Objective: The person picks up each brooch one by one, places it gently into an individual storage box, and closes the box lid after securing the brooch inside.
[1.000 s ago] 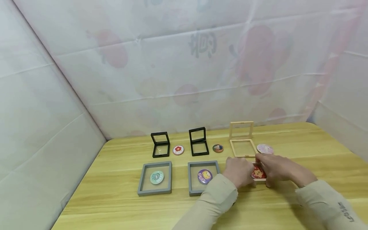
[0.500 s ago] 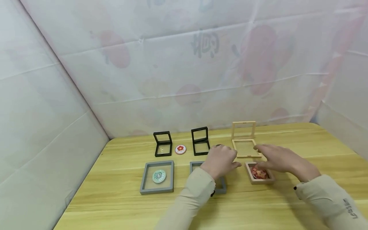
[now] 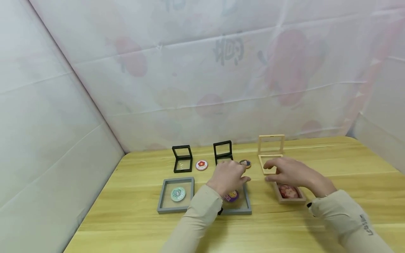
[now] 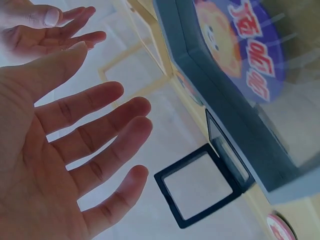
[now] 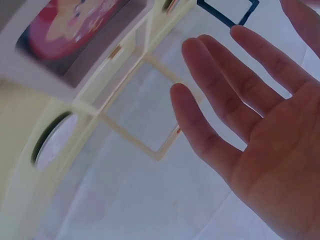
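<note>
Right of centre, low in the head view, a brown frame (image 3: 292, 201) lies flat, near edge running left to right, sides leaning up-left; partly covered, its long axis is unclear. Inside lies a red badge (image 3: 288, 192). The right hand (image 3: 292, 172), fingers loosely extended, grips nothing; the left hand (image 3: 227, 177), likewise loose and unladen, hovers by a grey frame (image 3: 237, 212).

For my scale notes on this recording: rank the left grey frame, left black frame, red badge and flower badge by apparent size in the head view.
1. Left grey frame
2. Left black frame
3. Red badge
4. Flower badge
</note>
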`<control>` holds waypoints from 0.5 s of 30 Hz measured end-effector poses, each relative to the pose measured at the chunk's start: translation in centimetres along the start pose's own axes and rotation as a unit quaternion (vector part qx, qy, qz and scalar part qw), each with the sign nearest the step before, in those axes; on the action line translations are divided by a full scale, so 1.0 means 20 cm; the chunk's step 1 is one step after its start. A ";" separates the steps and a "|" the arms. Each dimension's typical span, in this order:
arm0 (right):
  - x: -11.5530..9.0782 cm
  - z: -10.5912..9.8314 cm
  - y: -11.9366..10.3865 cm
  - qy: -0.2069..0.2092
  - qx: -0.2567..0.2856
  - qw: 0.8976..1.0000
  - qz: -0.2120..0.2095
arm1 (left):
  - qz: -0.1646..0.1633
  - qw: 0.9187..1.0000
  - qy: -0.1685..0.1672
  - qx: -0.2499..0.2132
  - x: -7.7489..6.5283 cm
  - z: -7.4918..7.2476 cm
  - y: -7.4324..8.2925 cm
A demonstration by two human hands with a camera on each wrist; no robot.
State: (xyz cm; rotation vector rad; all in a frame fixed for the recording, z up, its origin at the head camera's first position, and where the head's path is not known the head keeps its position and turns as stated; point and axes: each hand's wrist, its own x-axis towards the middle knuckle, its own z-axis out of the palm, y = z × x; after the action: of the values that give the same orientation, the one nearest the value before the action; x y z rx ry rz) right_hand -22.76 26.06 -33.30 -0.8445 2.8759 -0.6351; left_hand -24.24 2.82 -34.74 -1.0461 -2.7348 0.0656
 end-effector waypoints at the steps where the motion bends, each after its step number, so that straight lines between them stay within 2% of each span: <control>1: 0.01 0.00 0.00 0.004 0.002 1.000 -0.005 | 0.000 1.000 0.001 -0.003 0.00 0.00 -0.01; 5: 0.03 0.00 -0.01 0.018 -0.002 1.000 -0.012 | 0.002 1.000 0.004 -0.014 -0.01 -0.01 -0.04; 15: 0.09 0.01 -0.05 0.043 -0.008 0.999 -0.029 | -0.017 0.999 0.006 -0.034 -0.06 -0.02 -0.11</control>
State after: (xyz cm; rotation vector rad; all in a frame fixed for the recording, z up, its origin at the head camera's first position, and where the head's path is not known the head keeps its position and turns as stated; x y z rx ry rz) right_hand -23.72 24.16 -33.00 -0.9295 2.9461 -0.6706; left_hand -24.65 0.42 -34.36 -1.0141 -2.7607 -0.0382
